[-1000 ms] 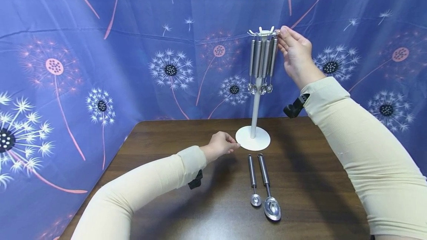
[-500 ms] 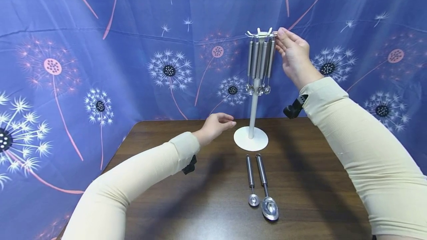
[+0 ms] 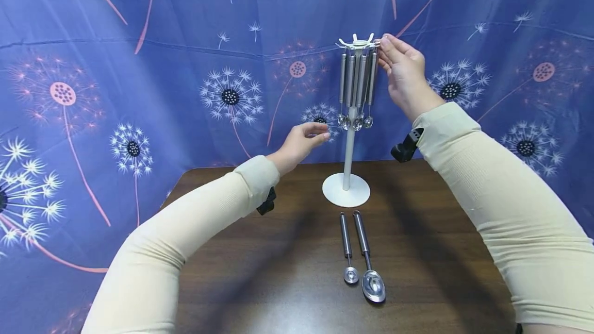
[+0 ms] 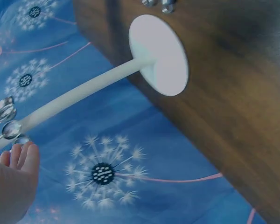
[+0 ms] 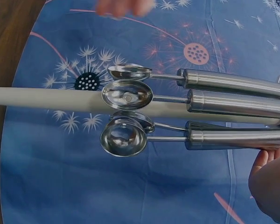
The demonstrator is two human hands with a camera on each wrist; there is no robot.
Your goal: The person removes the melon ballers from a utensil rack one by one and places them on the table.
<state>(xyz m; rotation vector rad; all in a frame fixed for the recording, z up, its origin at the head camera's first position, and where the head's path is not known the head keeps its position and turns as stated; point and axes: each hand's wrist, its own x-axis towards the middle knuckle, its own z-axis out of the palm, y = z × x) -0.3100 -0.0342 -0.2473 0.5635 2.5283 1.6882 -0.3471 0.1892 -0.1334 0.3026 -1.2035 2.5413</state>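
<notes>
A white stand (image 3: 349, 154) with a round base carries several steel melon ballers (image 3: 363, 81) on the hooks at its top. My right hand (image 3: 402, 72) pinches the outer end of a right-hand hook, close to the top of a hanging handle; the exact contact is hidden. In the right wrist view the hanging scoops (image 5: 127, 94) sit in front of the pole, with my fingertips behind a handle. My left hand (image 3: 299, 143) is raised left of the pole, thumb and fingers parted and holding nothing. In the left wrist view its fingers (image 4: 31, 161) appear near the scoop heads.
On the brown table (image 3: 278, 272), a small melon baller (image 3: 351, 274) and a larger oval scoop (image 3: 373, 286) lie side by side in front of the stand's base. A blue dandelion-patterned curtain (image 3: 176, 66) hangs behind the table.
My left hand has risen from beside the stand's base to just below the scoop heads, its fingers spreading apart. My right hand stays at the hook, and the hanging tools have turned slightly.
</notes>
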